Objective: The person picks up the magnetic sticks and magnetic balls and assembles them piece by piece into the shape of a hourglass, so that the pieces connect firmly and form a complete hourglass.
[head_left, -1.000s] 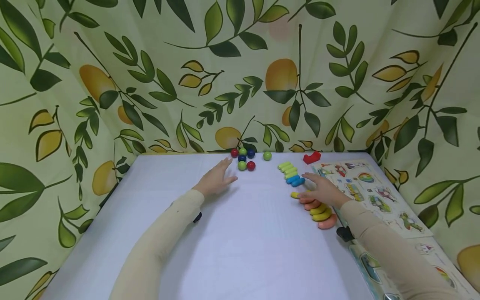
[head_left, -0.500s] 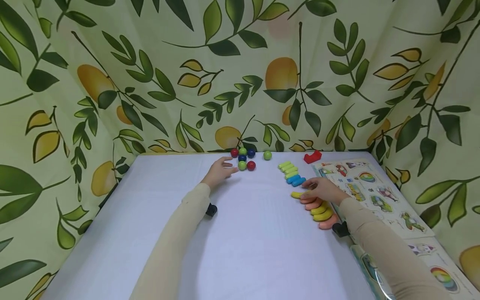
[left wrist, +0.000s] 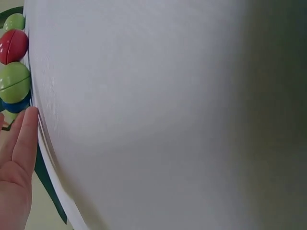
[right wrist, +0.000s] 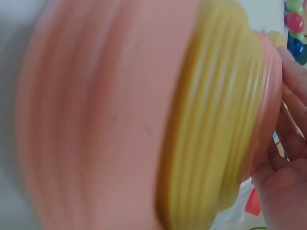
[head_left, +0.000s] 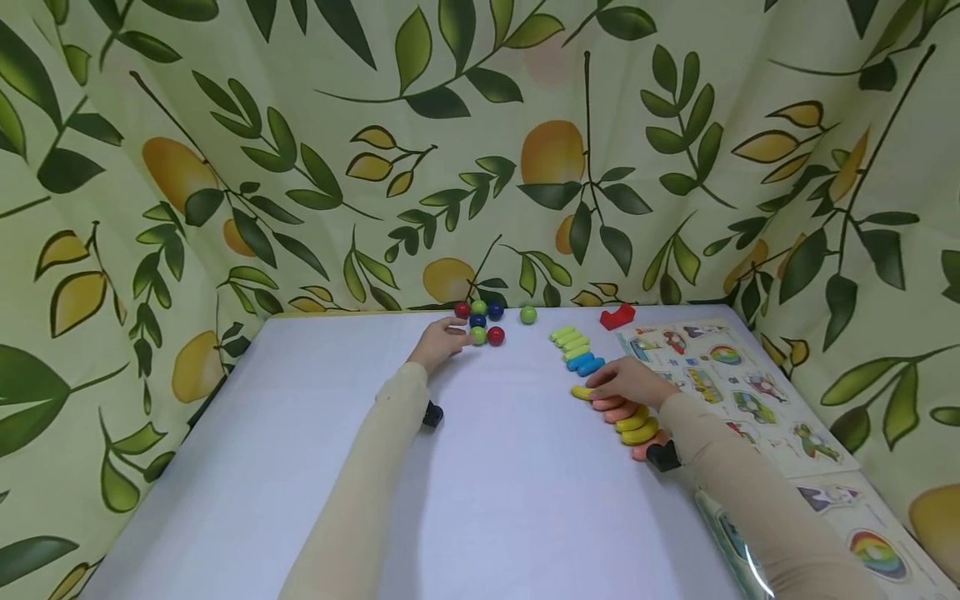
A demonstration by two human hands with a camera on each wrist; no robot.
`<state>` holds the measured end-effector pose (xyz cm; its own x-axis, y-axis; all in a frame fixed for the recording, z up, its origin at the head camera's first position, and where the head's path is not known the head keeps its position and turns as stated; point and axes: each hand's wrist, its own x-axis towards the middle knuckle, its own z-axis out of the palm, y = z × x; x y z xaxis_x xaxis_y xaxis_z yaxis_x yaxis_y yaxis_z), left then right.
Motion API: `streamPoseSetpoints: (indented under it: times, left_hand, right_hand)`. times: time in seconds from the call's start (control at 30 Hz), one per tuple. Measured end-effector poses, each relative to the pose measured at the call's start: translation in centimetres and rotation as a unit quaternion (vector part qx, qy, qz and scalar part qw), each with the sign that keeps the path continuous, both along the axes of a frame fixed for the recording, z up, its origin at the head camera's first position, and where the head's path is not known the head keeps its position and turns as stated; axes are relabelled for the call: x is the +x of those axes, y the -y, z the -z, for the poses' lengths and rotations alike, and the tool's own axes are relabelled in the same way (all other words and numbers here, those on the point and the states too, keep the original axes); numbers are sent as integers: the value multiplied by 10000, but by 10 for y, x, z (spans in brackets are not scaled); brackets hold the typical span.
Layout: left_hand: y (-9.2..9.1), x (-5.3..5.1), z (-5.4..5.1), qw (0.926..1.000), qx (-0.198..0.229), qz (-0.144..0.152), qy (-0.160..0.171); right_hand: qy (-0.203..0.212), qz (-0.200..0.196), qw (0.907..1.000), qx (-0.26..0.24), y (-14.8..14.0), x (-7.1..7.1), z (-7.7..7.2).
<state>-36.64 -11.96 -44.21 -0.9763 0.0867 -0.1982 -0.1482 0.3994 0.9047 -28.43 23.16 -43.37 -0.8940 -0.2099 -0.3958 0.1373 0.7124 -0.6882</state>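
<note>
With the straight-fingered left hand (head_left: 436,345) beside a glossy green ball (head_left: 478,336), the right hand (head_left: 628,381), grip unclear, should only lightly nudge the curved yellow piece (head_left: 580,392) at its left.

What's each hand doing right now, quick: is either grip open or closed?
Left hand: open, its fingers straight, beside the balls.
Right hand: at the farthest yellow piece; whether its grip is closed cannot be told.

Seven balls (head_left: 496,336), one red block (head_left: 617,317), perhaps twelve long pieces (head_left: 639,432)
</note>
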Motion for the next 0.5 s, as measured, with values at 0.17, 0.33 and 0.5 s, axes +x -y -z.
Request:
streamPoseSetpoints:
  times: [0.17,0.33,0.5]
  left_hand:
    - [-6,-3,0,9998,-171,-126,7]
    - [-13,-7,0,9992,-268,-302,-70]
    - [-18,-8,0,9983,-431,-359,-184]
  right_hand:
    - [15,24,9999,106,9,-2,-1]
    - [285,253,9990,215,19,-5,-4]
    - [659,675,9954,157,30,-6,-4]
